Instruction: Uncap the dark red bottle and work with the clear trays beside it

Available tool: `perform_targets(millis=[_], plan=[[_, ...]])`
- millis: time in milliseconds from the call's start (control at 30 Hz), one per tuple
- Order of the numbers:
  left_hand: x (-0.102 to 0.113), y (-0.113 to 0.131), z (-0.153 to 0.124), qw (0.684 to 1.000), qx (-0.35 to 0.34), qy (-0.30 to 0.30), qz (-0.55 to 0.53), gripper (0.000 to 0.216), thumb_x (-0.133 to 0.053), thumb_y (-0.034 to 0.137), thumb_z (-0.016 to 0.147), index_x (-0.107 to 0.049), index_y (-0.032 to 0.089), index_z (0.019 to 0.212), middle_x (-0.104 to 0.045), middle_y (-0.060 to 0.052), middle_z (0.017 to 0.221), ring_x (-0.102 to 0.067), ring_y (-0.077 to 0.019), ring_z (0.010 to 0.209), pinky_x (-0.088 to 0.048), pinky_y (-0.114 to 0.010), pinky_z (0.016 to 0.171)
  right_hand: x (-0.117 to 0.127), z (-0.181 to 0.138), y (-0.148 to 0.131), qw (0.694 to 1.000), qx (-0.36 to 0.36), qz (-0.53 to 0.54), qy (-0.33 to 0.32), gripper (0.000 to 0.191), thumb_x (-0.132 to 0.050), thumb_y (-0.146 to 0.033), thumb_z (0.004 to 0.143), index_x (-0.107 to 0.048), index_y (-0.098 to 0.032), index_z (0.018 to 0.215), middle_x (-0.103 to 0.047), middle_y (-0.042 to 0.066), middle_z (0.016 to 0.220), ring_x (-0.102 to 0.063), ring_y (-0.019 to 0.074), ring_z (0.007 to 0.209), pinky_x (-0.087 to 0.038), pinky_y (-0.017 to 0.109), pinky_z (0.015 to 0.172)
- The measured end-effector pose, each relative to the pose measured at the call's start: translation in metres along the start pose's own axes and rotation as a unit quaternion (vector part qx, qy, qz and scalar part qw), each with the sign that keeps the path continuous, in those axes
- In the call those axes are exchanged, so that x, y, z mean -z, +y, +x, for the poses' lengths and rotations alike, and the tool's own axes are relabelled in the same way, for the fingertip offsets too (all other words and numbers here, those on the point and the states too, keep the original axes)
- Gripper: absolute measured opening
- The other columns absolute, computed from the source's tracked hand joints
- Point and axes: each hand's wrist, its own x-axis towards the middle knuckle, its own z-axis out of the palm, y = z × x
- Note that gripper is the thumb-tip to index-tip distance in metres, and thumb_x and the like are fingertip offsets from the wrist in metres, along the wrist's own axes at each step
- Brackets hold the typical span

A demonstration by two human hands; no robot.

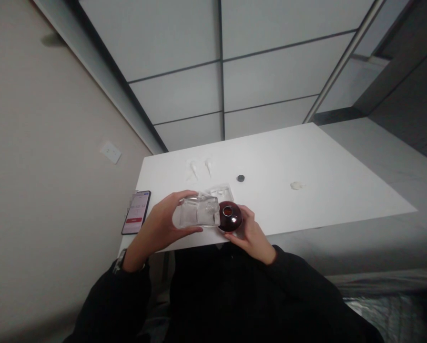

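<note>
My left hand (160, 225) is wrapped round a clear, squarish glass bottle (198, 213) lying on its side above the near edge of the white table (306, 162). My right hand (251, 234) cups a dark red round cap (229, 216) that sits against the bottle's right end. Both hands hover just in front of my dark sleeves. I cannot tell whether the cap is attached to the bottle or only touching it.
A phone (136, 212) with a lit screen lies at the table's left edge. Behind the bottle sits a clear plastic tray (221, 191). Farther back are two small white pieces (200, 167), a small dark disc (240, 178) and a white crumpled bit (296, 185).
</note>
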Motion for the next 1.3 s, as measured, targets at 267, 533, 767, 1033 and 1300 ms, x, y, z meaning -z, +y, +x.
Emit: perform_targets(millis=[267,533,767,1033,1300], plan=[[0.010,0.008,0.007,0.999,-0.038,-0.019,0.032,0.069,-0.086,0.049,0.087,-0.055,0.023,0.143,-0.073,-0.013,0.136,-0.073,-0.0298,0.123,-0.063,-0.049,0.105,0.003,0.002,-0.003,1.000,-0.016,0.011,-0.016,0.090,-0.074,-0.059,0.094,-0.024,-0.024,0.161,-0.054,0.023,0.153,-0.065,0.0392,0.137,-0.057,0.058,0.112],[0.018,0.019,0.013,0.992,-0.095,-0.022,0.076,0.065,-0.081,0.048,0.093,-0.055,0.022,0.146,-0.074,-0.013,0.136,-0.072,-0.0291,0.124,-0.061,-0.046,0.107,0.004,0.003,-0.004,1.000,-0.017,0.019,-0.017,0.086,-0.072,-0.059,0.096,-0.025,-0.025,0.160,-0.054,0.023,0.154,-0.064,0.0389,0.138,-0.058,0.058,0.111],[0.023,0.023,0.017,0.987,-0.131,-0.028,0.091,0.063,-0.077,0.048,0.096,-0.054,0.021,0.148,-0.073,-0.013,0.138,-0.071,-0.0280,0.125,-0.059,-0.043,0.107,0.003,0.003,-0.005,1.000,-0.006,0.018,-0.008,0.085,-0.071,-0.059,0.096,-0.025,-0.026,0.160,-0.056,0.022,0.153,-0.067,0.0382,0.134,-0.059,0.057,0.108],[0.027,0.025,0.018,0.984,-0.140,-0.025,0.109,0.064,-0.078,0.046,0.095,-0.055,0.022,0.150,-0.073,-0.014,0.137,-0.072,-0.0292,0.121,-0.060,-0.045,0.102,0.006,0.004,-0.007,0.999,-0.015,0.032,-0.012,0.085,-0.073,-0.057,0.096,-0.028,-0.025,0.160,-0.056,0.021,0.154,-0.066,0.0371,0.136,-0.058,0.055,0.110],[0.030,0.027,0.019,0.985,-0.126,-0.045,0.105,0.067,-0.078,0.046,0.095,-0.053,0.028,0.155,-0.072,-0.012,0.140,-0.072,-0.0296,0.123,-0.060,-0.045,0.103,0.007,0.004,-0.009,0.999,-0.034,0.034,-0.025,0.085,-0.074,-0.057,0.095,-0.030,-0.024,0.159,-0.056,0.022,0.154,-0.065,0.0382,0.137,-0.056,0.058,0.112]])
